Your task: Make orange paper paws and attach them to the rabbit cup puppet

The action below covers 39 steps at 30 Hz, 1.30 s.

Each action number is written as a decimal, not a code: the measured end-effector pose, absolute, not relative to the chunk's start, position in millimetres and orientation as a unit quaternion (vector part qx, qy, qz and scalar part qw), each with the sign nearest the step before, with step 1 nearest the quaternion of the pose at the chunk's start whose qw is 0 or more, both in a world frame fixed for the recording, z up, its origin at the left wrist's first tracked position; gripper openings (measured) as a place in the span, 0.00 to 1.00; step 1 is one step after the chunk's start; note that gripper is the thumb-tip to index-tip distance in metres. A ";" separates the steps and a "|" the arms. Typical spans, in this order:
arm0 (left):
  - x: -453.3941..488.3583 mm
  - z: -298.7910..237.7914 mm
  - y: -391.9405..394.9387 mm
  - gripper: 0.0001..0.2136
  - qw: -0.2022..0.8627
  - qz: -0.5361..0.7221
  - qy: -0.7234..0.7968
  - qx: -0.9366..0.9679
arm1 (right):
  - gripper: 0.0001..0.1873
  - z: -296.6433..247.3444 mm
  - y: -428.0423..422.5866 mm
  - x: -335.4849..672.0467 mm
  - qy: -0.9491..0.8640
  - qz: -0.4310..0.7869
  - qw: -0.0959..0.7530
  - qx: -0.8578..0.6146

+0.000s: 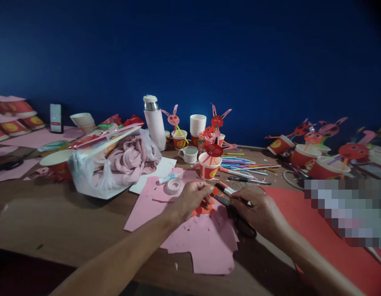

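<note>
Spanning our whole view, a plain dark blue wall (190, 61) rises behind a brown table (63, 222). From the left we find red cups (14, 128), an upright phone (56, 119), a bulging plastic bag (94, 176) and a white flask (155, 127). Mid-table, above cut pink paper (209, 246), our left hand (193, 198) pinches thumb to fingers, on what we cannot tell; our right hand (255, 203) pinches a marker (229, 190) over scissors (236, 218). Rightmost, red paper (289, 205) lies before rabbit-faced cups (326, 168).
</note>
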<state>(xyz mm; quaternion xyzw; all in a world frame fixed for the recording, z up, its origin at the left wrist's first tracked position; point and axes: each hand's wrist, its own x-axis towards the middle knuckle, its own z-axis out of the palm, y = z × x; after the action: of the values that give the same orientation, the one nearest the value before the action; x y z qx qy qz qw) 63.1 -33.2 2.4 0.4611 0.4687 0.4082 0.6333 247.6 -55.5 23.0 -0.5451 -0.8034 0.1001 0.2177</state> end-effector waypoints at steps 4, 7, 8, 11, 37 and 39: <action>66.1 -0.9 -36.9 0.14 0.621 0.382 0.463 0.504 | 0.10 15.9 -52.3 240.6 -0.754 0.256 0.301 -0.525; 68.4 0.3 -39.3 0.14 0.611 0.377 0.459 0.523 | 0.10 10.6 -50.1 236.0 -0.722 0.312 0.322 -0.526; 69.0 0.6 -39.7 0.13 0.609 0.378 0.457 0.527 | 0.10 8.8 -49.6 234.7 -0.716 0.320 0.327 -0.527; 69.9 -0.2 -39.6 0.14 0.604 0.372 0.447 0.545 | 0.10 5.6 -49.0 231.7 -0.707 0.329 0.335 -0.530; 47.2 12.2 -20.2 0.11 0.546 0.508 0.437 0.502 | 0.14 -1.0 4.5 305.8 -0.705 0.089 0.126 -0.692; 44.9 16.2 -20.8 0.10 0.540 0.511 0.443 0.501 | 0.14 0.4 4.3 306.7 -0.703 0.084 0.131 -0.693</action>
<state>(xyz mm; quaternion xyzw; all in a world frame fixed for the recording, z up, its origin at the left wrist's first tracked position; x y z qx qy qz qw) 44.9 -20.8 16.2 0.5007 0.4428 0.5109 0.5405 306.7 4.3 0.4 -0.6935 -0.7035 0.0843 0.1310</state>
